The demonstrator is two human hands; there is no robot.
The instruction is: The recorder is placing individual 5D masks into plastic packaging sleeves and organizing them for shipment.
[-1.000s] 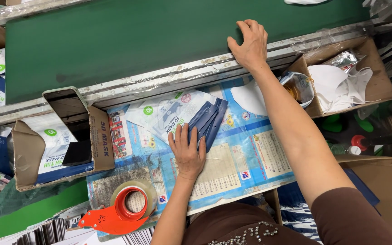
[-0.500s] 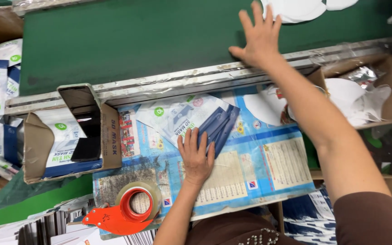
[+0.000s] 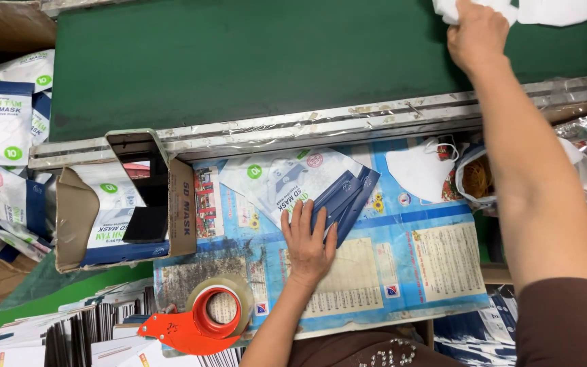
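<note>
A view from above of a packing bench beside a green conveyor belt (image 3: 239,54). The person's left hand (image 3: 307,241) lies flat and open, fingers spread, pressing down on a fanned stack of mask pouches (image 3: 307,183), white and blue, which rests on a printed blue sheet (image 3: 402,265) covering the bench. The right hand (image 3: 478,34) is stretched far across the belt's metal rail (image 3: 321,126) with its fingers curled over the edge of a white face mask (image 3: 453,8) at the top of the frame; it seems to be pinching it, though the fingertips are hidden. A second white mask (image 3: 419,173) lies on the sheet just right of the pouches. An open cardboard box (image 3: 123,204) holding more pouches sits to the left, and a red tape dispenser (image 3: 202,319) lies near the front edge. As a judgement, the grip works best when it takes one mask only, while the flat hand keeps the pouches from sliding.
</note>
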